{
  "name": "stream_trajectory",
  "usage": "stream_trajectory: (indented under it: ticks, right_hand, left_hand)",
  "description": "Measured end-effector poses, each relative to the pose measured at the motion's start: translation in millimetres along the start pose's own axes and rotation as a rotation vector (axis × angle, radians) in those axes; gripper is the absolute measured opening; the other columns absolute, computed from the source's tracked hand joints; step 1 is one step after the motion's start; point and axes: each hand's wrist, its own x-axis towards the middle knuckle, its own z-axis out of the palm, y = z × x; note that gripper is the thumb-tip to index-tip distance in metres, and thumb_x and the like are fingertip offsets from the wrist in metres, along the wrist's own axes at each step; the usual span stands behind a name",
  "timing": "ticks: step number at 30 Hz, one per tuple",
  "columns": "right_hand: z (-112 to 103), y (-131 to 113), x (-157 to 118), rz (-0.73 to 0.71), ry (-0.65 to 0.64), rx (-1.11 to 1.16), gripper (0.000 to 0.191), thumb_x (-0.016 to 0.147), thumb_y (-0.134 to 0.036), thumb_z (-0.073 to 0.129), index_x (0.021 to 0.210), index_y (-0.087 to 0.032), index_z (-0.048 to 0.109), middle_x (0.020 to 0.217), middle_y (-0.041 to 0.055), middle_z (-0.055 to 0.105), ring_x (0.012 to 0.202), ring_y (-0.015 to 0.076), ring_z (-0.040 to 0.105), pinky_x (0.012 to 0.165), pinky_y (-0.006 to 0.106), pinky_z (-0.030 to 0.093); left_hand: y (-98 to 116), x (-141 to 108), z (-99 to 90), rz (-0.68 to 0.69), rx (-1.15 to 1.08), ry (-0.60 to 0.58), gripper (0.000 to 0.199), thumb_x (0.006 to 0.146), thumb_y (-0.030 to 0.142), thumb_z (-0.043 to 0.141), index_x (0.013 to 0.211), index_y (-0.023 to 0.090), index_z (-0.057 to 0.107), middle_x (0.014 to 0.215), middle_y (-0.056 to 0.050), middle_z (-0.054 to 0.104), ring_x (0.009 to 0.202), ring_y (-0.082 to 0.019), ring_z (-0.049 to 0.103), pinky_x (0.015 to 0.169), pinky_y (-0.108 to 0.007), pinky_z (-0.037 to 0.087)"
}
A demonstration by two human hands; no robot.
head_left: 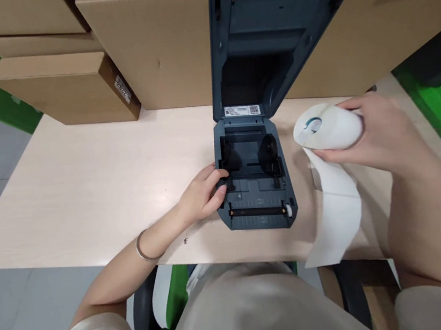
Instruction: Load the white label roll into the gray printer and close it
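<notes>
The label roll (338,130) is grasped around its far end by the right hand (390,132), above the worktop (85,188) near its back right corner; the loose paper strip (338,214) is trailed towards the front edge. The roll should prove fairly light and firm, smooth enough to slip, and is best held round its curved side so that it is not unwound; the strip looks limp and easily creased.

The label printer (244,189), apparently hard, dark plastic, is stood open by the front edge. Its left rim is touched by the curled fingers of the left hand (202,192); whether it is gripped cannot be told. Inside, round black roll holders (267,148) and a slim, cylindrical roller (257,212) are seen.
</notes>
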Motion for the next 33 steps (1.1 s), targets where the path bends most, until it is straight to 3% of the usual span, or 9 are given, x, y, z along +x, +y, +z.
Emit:
stream_trajectory:
  ticks: [4, 8, 12, 16, 20, 22, 25, 29, 33]
  right_hand:
    - [41, 26, -2, -0.023, -0.093, -0.079, 0.07, 0.055, -0.069, 0.089, 0.105, -0.024, 0.07, 0.096, 0.014, 0.073, 0.092, 0.0375, 0.064, 0.087, 0.058, 0.048]
    - [68, 23, 0, -0.077, -0.148, -0.049, 0.065, 0.07, -0.069, 0.077, 0.116, -0.024, 0.068, 0.108, 0.0138, 0.074, 0.11, 0.0383, 0.065, 0.116, 0.065, 0.039]
    - [80, 12, 4, -0.07, -0.212, -0.023, 0.066, 0.072, -0.064, 0.073, 0.121, -0.019, 0.069, 0.115, 0.0147, 0.073, 0.116, 0.0398, 0.067, 0.124, 0.071, 0.031]
    - [73, 14, 5, -0.059, -0.274, 0.024, 0.077, 0.08, -0.065, 0.069, 0.141, -0.018, 0.062, 0.131, 0.017, 0.07, 0.125, 0.0405, 0.065, 0.127, 0.072, 0.028]
    - [52, 53, -2, 0.011, -0.236, 0.131, 0.061, 0.098, -0.058, 0.051, 0.151, -0.028, 0.056, 0.15, 0.0124, 0.061, 0.136, 0.0369, 0.061, 0.113, 0.062, 0.049]
    - [46, 80, -7, 0.03, -0.198, 0.115, 0.055, 0.095, -0.055, 0.057, 0.141, -0.026, 0.064, 0.142, 0.0152, 0.066, 0.124, 0.0362, 0.067, 0.099, 0.053, 0.057]
    - [50, 107, -15, -0.029, -0.244, 0.077, 0.051, 0.08, -0.052, 0.078, 0.12, -0.022, 0.075, 0.113, 0.0151, 0.076, 0.093, 0.0312, 0.072, 0.078, 0.042, 0.058]
    - [57, 110, -25, -0.054, -0.288, 0.086, 0.042, 0.084, -0.058, 0.076, 0.104, -0.021, 0.077, 0.096, 0.0101, 0.077, 0.075, 0.0239, 0.07, 0.066, 0.037, 0.054]
    - [18, 90, -29, -0.038, -0.335, 0.12, 0.048, 0.078, -0.07, 0.079, 0.095, -0.024, 0.078, 0.084, 0.0081, 0.078, 0.061, 0.0224, 0.067, 0.051, 0.036, 0.051]
  left_hand:
    - [-2, 1, 1.8, -0.001, -0.001, 0.008, 0.038, 0.111, 0.047, 0.031, 0.116, 0.021, 0.057, 0.093, -0.007, 0.061, 0.082, -0.022, 0.06, 0.074, -0.036, 0.053]
    - [-3, 0, 3.1, -0.029, -0.002, 0.008, 0.039, 0.11, 0.049, 0.03, 0.113, 0.021, 0.058, 0.089, -0.006, 0.061, 0.081, -0.023, 0.061, 0.075, -0.038, 0.054]
    - [-3, 1, 2.8, -0.03, 0.003, 0.012, 0.039, 0.11, 0.049, 0.029, 0.111, 0.022, 0.057, 0.089, -0.006, 0.062, 0.082, -0.023, 0.062, 0.074, -0.038, 0.053]
    - [-3, 1, 2.1, -0.024, -0.008, 0.019, 0.038, 0.111, 0.049, 0.03, 0.11, 0.022, 0.057, 0.088, -0.004, 0.059, 0.077, -0.021, 0.059, 0.069, -0.035, 0.051]
    - [-3, 1, 1.5, -0.02, -0.015, 0.018, 0.036, 0.111, 0.048, 0.032, 0.11, 0.022, 0.057, 0.087, -0.003, 0.058, 0.074, -0.02, 0.057, 0.067, -0.034, 0.05]
    - [-3, 1, 1.5, -0.02, -0.025, 0.015, 0.036, 0.111, 0.048, 0.032, 0.111, 0.022, 0.057, 0.086, -0.003, 0.057, 0.073, -0.019, 0.057, 0.067, -0.034, 0.049]
    - [-3, 2, 1.8, -0.015, -0.038, 0.017, 0.036, 0.11, 0.048, 0.033, 0.111, 0.022, 0.057, 0.086, -0.003, 0.057, 0.072, -0.019, 0.056, 0.067, -0.033, 0.049]
    - [-3, 1, 2.0, -0.033, -0.033, 0.011, 0.038, 0.111, 0.049, 0.032, 0.111, 0.021, 0.058, 0.087, -0.003, 0.057, 0.071, -0.019, 0.056, 0.067, -0.033, 0.048]
    - [-3, 1, 2.1, -0.018, -0.021, 0.022, 0.038, 0.111, 0.049, 0.032, 0.111, 0.021, 0.058, 0.088, -0.003, 0.058, 0.071, -0.018, 0.057, 0.067, -0.033, 0.048]
